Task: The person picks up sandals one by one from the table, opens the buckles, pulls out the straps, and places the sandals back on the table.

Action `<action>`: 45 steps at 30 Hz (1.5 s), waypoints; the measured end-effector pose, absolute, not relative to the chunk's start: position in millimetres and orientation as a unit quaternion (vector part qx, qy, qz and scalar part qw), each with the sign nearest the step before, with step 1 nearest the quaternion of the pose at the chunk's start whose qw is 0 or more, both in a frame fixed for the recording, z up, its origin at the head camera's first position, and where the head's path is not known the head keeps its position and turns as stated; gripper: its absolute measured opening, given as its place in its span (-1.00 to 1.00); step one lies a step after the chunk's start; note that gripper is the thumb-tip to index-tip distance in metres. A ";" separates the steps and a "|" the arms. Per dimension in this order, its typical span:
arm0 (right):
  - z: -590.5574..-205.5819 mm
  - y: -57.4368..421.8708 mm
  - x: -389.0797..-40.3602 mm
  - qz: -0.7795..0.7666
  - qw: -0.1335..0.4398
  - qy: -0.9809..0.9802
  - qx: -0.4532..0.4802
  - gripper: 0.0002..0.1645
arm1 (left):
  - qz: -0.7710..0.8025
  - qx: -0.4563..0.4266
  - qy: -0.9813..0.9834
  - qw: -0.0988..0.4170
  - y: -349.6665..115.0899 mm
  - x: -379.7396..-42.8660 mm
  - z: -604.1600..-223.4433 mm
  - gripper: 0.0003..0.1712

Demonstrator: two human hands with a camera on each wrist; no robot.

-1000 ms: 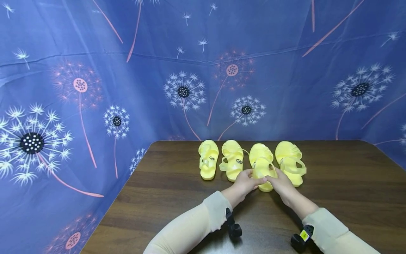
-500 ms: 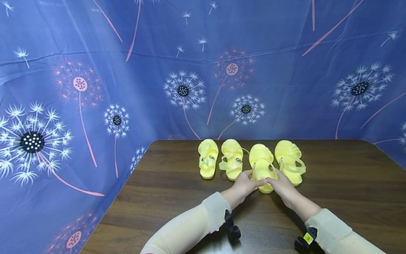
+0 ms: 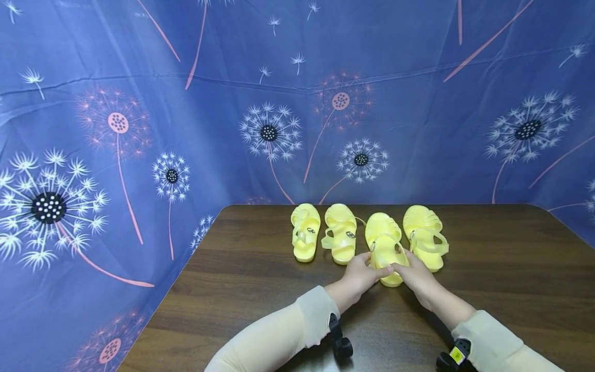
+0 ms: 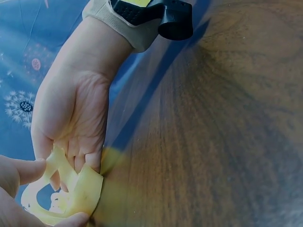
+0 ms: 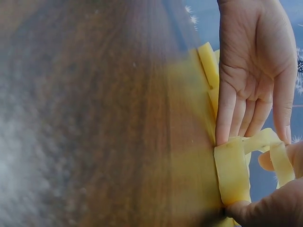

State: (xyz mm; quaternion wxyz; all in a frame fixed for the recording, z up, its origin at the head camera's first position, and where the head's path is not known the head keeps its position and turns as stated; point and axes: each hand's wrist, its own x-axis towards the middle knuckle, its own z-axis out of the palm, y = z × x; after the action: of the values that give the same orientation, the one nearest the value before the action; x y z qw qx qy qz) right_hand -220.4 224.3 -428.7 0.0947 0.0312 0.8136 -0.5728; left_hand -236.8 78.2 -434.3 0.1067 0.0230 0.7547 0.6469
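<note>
Both my hands hold a yellow sandal (image 3: 382, 227) from its two sides, with its heel end toward me. My left hand (image 3: 360, 279) grips the left side and my right hand (image 3: 418, 279) the right. The thumbs nearly meet over the heel strap. In the left wrist view, the translucent strap (image 4: 87, 191) loops between the hands, and the right wrist view shows the same strap (image 5: 232, 170) beside the fingers. Beyond my right hand lies another yellow sandal (image 3: 423, 237). My fingertips under the held sandal are mostly hidden.
Two more yellow sandals, one at the far left (image 3: 305, 232) and one beside it (image 3: 341, 232), lie in the same row on the brown wooden table (image 3: 241, 289). A blue dandelion-print cloth (image 3: 209, 129) hangs behind the table and on its left.
The held sandal has shifted slightly toward me, and both hands have moved along with it. The other sandals stay where they were.
</note>
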 end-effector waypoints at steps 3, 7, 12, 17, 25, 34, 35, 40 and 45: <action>-428.9 224.3 -218.1 -0.570 0.096 0.815 0.029 -0.07 | 0.645 0.028 0.757 0.101 77.9 -233.5 -433.9 -0.37; -429.2 223.9 -215.4 -0.563 0.096 0.820 0.031 -0.06 | 0.643 0.036 0.759 0.097 76.8 -230.7 -433.7 -0.40; -428.5 222.6 -212.7 -0.562 0.095 0.821 0.030 -0.08 | 0.637 0.036 0.763 0.100 75.5 -228.6 -433.4 -0.37; -429.0 221.7 -210.3 -0.565 0.093 0.820 0.025 -0.10 | 0.639 0.034 0.762 0.100 74.6 -226.0 -434.8 -0.36; -429.7 222.8 -209.3 -0.563 0.100 0.820 0.034 -0.07 | 0.640 0.040 0.762 0.092 74.1 -218.7 -435.3 -0.33; -427.6 223.1 -204.8 -0.566 0.100 0.818 0.026 -0.07 | 0.639 0.046 0.762 0.096 72.1 -213.5 -431.8 -0.32; -427.6 223.2 -204.2 -0.565 0.098 0.819 0.025 -0.08 | 0.639 0.043 0.762 0.098 72.0 -212.8 -431.7 -0.32; -428.6 222.9 -199.7 -0.563 0.094 0.821 0.023 -0.13 | 0.641 0.039 0.760 0.104 71.3 -208.8 -432.6 -0.32; -429.6 222.4 -194.5 -0.571 0.097 0.815 0.017 -0.11 | 0.643 0.044 0.758 0.101 70.9 -206.2 -435.2 -0.32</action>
State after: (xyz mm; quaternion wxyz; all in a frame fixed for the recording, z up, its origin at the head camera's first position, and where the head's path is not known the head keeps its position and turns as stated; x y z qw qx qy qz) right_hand -194.5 222.4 -429.6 0.0974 0.0168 0.8149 -0.5711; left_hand -206.2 70.9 -435.2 0.1008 0.0435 0.7580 0.6430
